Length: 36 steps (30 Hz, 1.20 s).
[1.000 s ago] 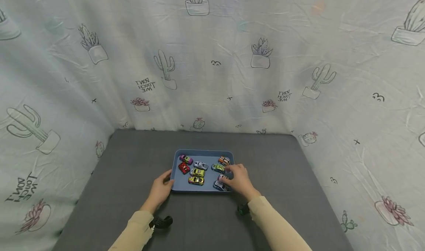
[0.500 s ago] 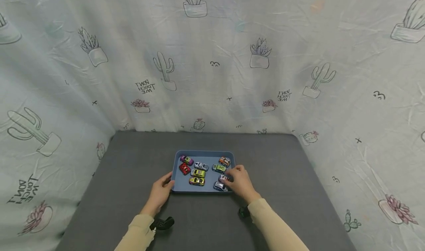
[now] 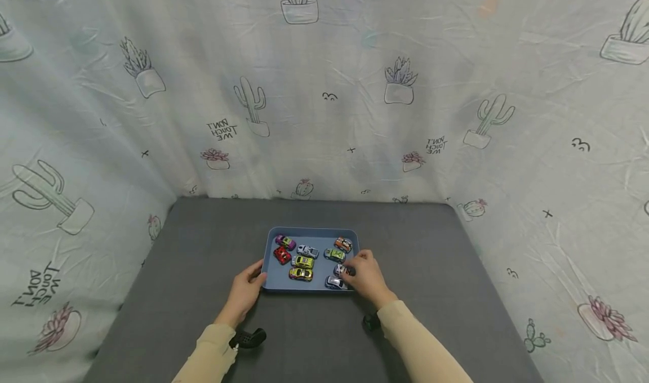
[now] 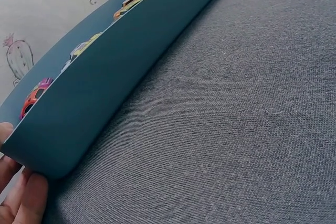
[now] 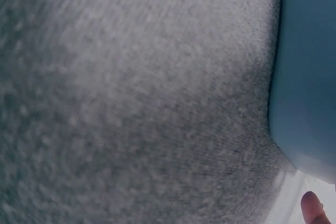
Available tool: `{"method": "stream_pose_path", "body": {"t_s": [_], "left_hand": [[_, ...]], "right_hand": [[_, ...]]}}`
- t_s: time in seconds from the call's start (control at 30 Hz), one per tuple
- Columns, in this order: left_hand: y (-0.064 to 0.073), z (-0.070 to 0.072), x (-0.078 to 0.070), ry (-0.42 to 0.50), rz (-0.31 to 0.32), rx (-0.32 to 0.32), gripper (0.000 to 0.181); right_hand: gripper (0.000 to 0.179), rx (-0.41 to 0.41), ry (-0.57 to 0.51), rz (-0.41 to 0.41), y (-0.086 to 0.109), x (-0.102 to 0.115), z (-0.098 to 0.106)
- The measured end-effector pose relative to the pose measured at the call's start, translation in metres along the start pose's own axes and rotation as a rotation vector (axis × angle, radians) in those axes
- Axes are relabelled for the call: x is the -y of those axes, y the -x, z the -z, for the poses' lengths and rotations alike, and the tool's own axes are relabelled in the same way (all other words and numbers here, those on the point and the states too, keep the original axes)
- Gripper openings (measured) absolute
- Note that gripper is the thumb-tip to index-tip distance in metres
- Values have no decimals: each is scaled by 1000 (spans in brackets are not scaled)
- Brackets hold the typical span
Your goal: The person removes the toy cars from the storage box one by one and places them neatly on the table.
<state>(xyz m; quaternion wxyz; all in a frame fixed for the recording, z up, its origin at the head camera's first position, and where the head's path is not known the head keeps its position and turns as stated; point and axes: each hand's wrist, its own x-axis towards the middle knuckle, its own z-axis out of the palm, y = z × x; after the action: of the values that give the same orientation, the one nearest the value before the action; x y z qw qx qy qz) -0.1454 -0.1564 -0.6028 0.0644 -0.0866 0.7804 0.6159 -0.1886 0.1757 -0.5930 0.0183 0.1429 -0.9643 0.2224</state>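
A shallow blue tray [image 3: 284, 282] with toy cars in it lies on the grey table. My left hand [image 3: 244, 292] grips its left end; in the left wrist view the fingertips [image 4: 32, 195] are outside the wall, with another digit at the rim. Over the tray's right end, my right hand [image 3: 369, 279] pinches a small white-and-dark toy car [image 3: 341, 269], partly hidden by the fingers. Just below that one sits a silver-and-blue toy car [image 3: 334, 283]. A green toy car [image 3: 334, 254] and an orange toy car [image 3: 343, 243] stand farther back.
On the tray's left side are a purple car [image 3: 285, 242], a red car [image 3: 281, 254], a pale blue car [image 3: 307, 252] and yellow ones [image 3: 301, 274]. Grey cloth [image 3: 213, 225] surrounds the tray. A cactus-print curtain [image 3: 324, 124] encloses the table's back and sides.
The white-and-dark car at my right fingertips has shifted slightly right and shows a different side. My left hand keeps its place on the tray.
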Motion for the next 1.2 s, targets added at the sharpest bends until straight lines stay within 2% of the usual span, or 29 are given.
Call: {"method": "stream_pose_path", "body": {"t_s": [0.23,0.53,0.67,0.83,1.03,1.2], "left_hand": [[-2,-3,5,-5,-5,-19,46],[-1,-6,8,2,-31,-12,47],[0,-2,8,2,-29,-7,47],[0,0,6,-1,-18,-16,47],[-1,-1,6,0,-10,-29,46],[-1,-3,5,-9,-11,-25,46]], "right_hand": [[26,-25,-16,22,1,-1,-1],[29,-42,-61,-12,3,0,3],[30,-70,-163,-35,2,0,8],[26,-182,-347,-72,0,-4,22],[29,-328,-472,-174,-6,-23,34],[32,-415,-521,-343,-12,-45,39]]}}
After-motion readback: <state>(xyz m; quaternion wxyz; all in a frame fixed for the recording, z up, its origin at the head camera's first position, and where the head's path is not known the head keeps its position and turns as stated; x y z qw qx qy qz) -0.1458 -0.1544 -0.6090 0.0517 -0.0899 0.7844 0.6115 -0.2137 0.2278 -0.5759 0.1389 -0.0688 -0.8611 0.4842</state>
